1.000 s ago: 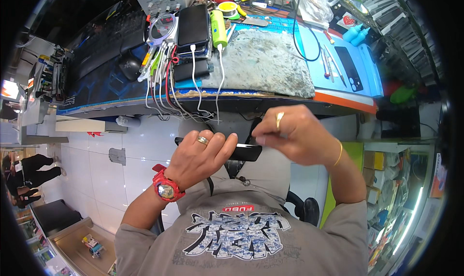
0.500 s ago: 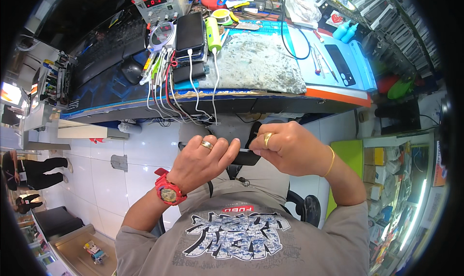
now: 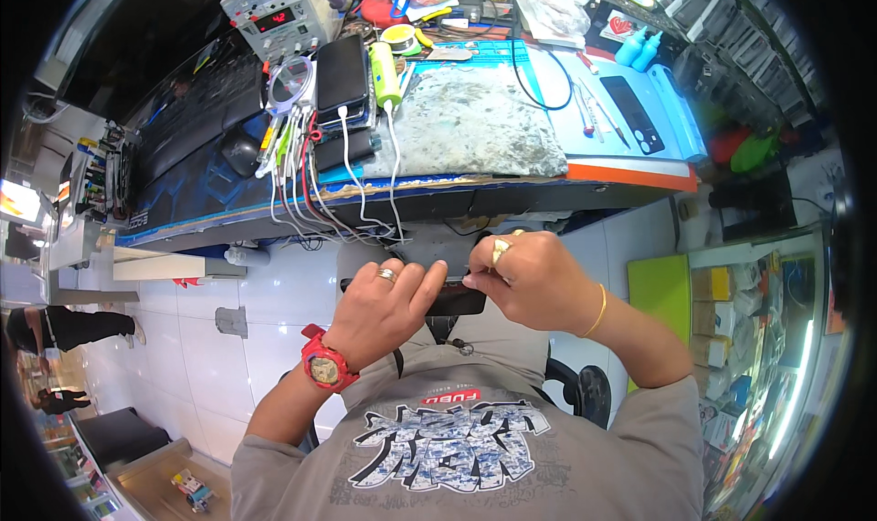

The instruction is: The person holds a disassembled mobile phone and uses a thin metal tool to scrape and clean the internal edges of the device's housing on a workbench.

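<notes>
Hands lowered from bench edge, left hand (image 3: pixel 384 306) grip, right hand (image 3: pixel 534 279) grip clasping flat glossy black phone (image 3: pixel 454 299)

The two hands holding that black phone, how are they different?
The left hand lies flat over the black phone; the right hand is curled, pinching at the phone's edge. The left wrist wears a red watch; the right wrist wears a thin gold bangle. Both hands wear a ring.

Count: hands 2 (left (image 3: pixel 388 306), right (image 3: pixel 539 279)); dark phone held 1 (image 3: pixel 454 299); rings 2; red watch 1 (image 3: pixel 323 366); blue bottles 2 (image 3: pixel 638 48); gold bangle 1 (image 3: pixel 598 311).
</notes>
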`<act>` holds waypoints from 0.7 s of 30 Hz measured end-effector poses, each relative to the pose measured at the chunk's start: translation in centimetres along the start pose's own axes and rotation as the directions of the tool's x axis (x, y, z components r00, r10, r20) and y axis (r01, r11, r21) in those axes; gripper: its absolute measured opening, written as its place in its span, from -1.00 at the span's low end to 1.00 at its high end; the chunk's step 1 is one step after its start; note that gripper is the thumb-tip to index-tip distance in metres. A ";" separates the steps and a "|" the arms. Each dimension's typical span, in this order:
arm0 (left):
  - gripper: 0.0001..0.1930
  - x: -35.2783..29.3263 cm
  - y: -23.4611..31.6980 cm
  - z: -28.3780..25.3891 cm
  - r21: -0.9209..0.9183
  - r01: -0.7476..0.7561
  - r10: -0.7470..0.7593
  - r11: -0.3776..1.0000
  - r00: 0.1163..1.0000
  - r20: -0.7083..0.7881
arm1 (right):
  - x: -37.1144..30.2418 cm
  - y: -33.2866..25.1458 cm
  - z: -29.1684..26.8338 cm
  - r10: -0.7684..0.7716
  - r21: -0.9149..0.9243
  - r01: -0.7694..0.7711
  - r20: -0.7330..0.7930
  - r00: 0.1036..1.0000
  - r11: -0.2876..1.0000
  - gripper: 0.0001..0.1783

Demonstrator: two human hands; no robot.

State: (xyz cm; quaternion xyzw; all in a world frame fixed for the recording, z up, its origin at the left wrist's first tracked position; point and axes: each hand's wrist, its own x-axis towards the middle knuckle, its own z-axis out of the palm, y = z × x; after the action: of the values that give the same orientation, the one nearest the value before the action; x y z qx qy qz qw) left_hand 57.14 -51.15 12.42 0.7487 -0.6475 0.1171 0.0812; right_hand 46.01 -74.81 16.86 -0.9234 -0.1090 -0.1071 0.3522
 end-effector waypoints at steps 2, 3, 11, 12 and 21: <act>-0.12 0.1 0.1 0.2 -0.030 0.026 -0.026 0.999 1.000 -0.004 | -0.7 0.3 0.7 -0.049 -0.012 0.047 -0.154 0.987 0.999 -0.86; -0.12 0.2 0.1 0.4 -0.019 0.008 -0.008 1.000 1.000 -0.001 | -0.9 0.4 0.9 -0.025 0.027 0.029 -0.140 0.990 0.999 -0.86; -0.08 1.5 0.2 0.8 -0.035 -0.040 0.039 0.999 0.999 -0.004 | -2.1 0.4 1.2 0.108 0.208 -0.078 -0.139 0.984 0.975 -0.93; -0.07 1.6 0.2 0.9 -0.051 -0.026 0.025 0.998 1.000 -0.014 | -2.4 0.5 1.5 0.122 0.241 -0.078 -0.171 0.978 0.967 -0.90; -0.21 3.3 -0.2 2.0 -0.194 -0.001 -0.014 0.981 0.997 -0.077 | -5.2 0.8 2.8 0.282 0.378 -0.188 -0.212 0.936 0.906 -0.63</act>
State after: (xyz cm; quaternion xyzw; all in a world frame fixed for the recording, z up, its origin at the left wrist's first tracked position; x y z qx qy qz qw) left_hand 57.90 -54.78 11.45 0.7342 -0.6495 0.0824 0.1795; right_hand 41.63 -74.14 12.91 -0.8293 0.0341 -0.1632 0.5333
